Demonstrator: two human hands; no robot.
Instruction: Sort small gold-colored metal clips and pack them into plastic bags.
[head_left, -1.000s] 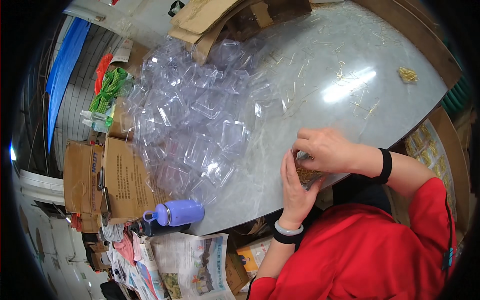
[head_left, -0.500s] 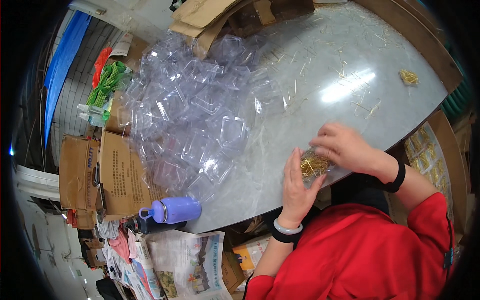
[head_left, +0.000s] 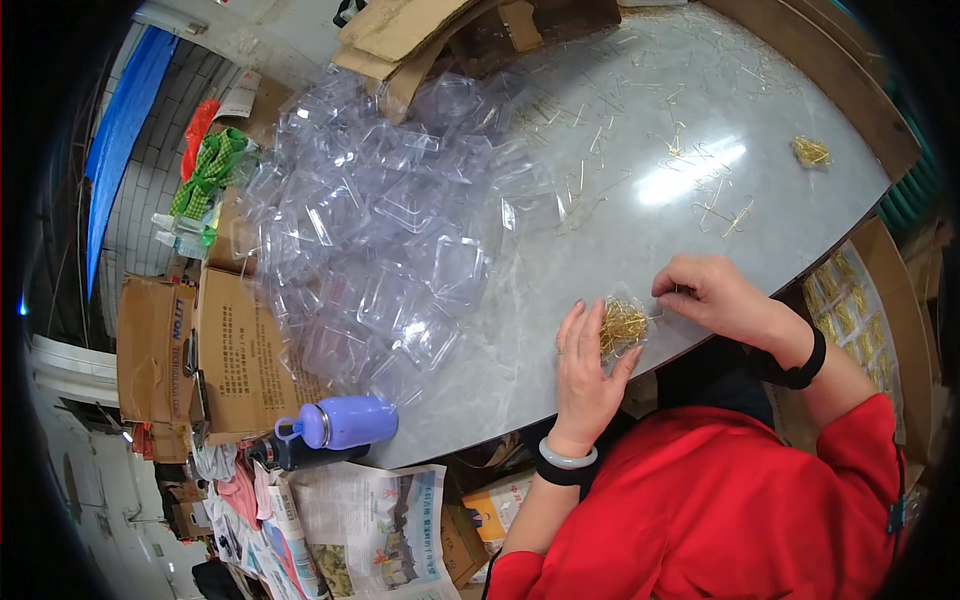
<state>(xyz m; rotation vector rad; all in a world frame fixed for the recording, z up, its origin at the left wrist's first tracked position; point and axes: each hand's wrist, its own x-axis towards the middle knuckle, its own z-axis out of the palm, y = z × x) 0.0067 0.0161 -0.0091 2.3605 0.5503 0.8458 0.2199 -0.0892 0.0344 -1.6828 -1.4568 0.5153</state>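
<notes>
The scene is brightly and evenly lit from overhead. A white patch of glare sits on the glossy grey worktop [head_left: 640,330] just beyond the right hand [head_left: 712,296], and smaller highlights glint all over the heap of clear plastic shells [head_left: 370,230] further out past the left hand [head_left: 585,365]. Shadows are soft and short: a faint one lies under each grip where the hands meet the worktop. Focus is sharp around the hands and the thin gold wire pieces [head_left: 622,326] between them. Fisheye distortion bends the worktop's edge into a curve, and the corners fall into a black vignette. A small blue flare shows at the far left rim.
</notes>
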